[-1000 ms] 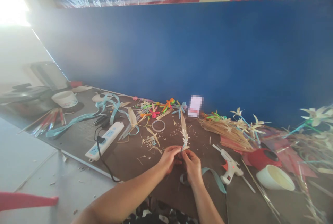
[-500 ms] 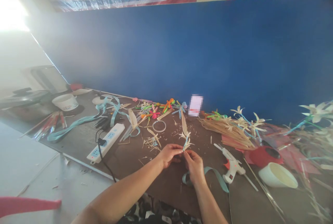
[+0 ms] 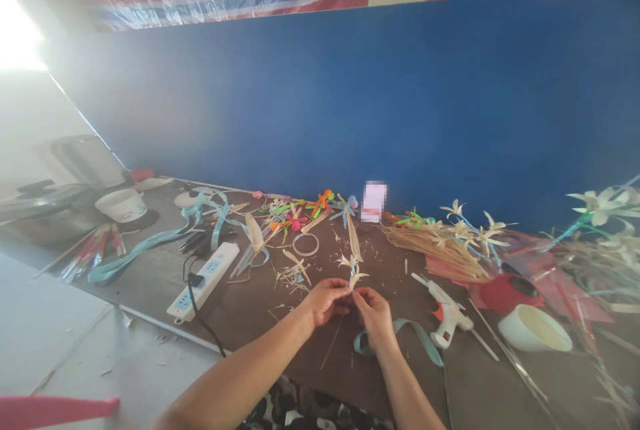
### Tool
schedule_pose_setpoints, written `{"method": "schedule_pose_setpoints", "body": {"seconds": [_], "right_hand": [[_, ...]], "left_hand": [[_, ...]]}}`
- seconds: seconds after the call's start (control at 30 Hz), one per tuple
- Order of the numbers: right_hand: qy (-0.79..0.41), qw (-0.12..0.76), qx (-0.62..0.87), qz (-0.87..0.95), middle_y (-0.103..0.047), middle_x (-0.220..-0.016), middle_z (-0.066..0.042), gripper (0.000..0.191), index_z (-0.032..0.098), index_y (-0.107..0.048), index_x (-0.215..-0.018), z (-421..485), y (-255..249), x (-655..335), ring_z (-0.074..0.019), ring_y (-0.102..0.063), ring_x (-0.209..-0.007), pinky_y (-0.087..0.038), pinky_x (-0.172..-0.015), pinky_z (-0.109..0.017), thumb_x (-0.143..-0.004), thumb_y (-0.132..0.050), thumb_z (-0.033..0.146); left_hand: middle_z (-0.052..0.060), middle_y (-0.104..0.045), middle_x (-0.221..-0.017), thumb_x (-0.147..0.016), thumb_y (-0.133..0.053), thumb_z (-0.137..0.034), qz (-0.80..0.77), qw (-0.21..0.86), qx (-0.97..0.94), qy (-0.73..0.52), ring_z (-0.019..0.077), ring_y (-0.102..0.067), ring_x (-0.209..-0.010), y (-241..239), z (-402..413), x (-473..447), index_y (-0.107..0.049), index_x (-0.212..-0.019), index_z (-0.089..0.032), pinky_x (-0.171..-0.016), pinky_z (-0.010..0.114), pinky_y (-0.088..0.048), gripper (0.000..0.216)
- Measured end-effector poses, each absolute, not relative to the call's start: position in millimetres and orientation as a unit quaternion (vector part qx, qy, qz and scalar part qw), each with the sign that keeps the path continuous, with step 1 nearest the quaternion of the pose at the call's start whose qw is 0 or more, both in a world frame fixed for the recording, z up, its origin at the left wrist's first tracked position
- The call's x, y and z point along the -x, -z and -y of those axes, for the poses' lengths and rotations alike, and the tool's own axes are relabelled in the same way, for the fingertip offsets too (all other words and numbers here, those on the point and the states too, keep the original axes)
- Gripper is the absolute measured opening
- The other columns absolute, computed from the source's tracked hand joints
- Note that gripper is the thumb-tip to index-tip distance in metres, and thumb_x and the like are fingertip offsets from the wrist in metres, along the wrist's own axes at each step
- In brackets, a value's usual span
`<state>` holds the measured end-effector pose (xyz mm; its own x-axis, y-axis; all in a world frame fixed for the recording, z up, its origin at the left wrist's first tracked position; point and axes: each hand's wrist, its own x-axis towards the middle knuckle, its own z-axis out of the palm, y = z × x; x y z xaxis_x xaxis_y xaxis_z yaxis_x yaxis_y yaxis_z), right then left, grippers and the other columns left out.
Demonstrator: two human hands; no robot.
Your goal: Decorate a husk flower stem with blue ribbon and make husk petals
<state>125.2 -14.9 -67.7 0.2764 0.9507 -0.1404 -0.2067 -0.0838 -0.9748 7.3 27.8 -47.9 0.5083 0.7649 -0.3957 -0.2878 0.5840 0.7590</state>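
A small cream-coloured flower of dried husk (image 3: 355,273) rises just above my fingertips near the middle of the table. My left hand (image 3: 327,302) is closed, thumb and fingers pinching the flower's base. From the other side, my right hand (image 3: 374,315) pinches the same base, its fingertips meeting those of the left. A thin pale stem (image 3: 333,343) slants down below the hands. Beneath the right wrist a light blue ribbon (image 3: 417,337) curls on the table. A long dried husk leaf (image 3: 352,233) stands out behind the flower.
Right of my hands lie a white glue gun (image 3: 447,317) and a cream cup (image 3: 535,328) on its side. To the left are a white power strip (image 3: 215,277) with a black cord and a tangle of blue ribbon (image 3: 145,253). Husk scraps (image 3: 295,273) litter the middle.
The flower has turned between my fingers, and a thin stem now shows below the hands. Both hands stay in nearly the same place. The view has shifted slightly.
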Motion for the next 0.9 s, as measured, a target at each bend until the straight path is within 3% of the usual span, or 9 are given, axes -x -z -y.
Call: {"method": "schedule_pose_setpoints", "body": {"seconds": [0.37, 0.9], "right_hand": [[-0.481, 0.591, 0.551, 0.341, -0.043, -0.040, 0.007, 0.026, 0.016, -0.057, -0.060, 12.2, 68.4, -125.3, -0.0043, -0.027, -0.032, -0.018, -0.032, -0.019, -0.060, -0.063, 0.041], [-0.459, 0.592, 0.563, 0.348, -0.044, -0.041, 0.007, 0.025, 0.016, -0.057, -0.060, 11.8, 67.6, -124.9, -0.0045, -0.029, -0.033, -0.020, -0.033, -0.019, -0.061, -0.063, 0.041]], "left_hand": [[-0.002, -0.056, -0.062, -0.061, -0.067, -0.016, -0.352, 0.842, -0.257, -0.319, 0.0089, -0.055, -0.054, 43.2, -28.3, -1.8, -0.054, -0.072, -0.015, -0.048, 0.019, -0.043, 0.017], [0.000, -0.055, -0.062, -0.057, -0.068, -0.013, -0.345, 0.822, -0.317, -0.325, 0.0088, -0.054, -0.056, 45.9, -33.2, 2.5, -0.057, -0.072, -0.012, -0.049, 0.019, -0.045, 0.019]]}}
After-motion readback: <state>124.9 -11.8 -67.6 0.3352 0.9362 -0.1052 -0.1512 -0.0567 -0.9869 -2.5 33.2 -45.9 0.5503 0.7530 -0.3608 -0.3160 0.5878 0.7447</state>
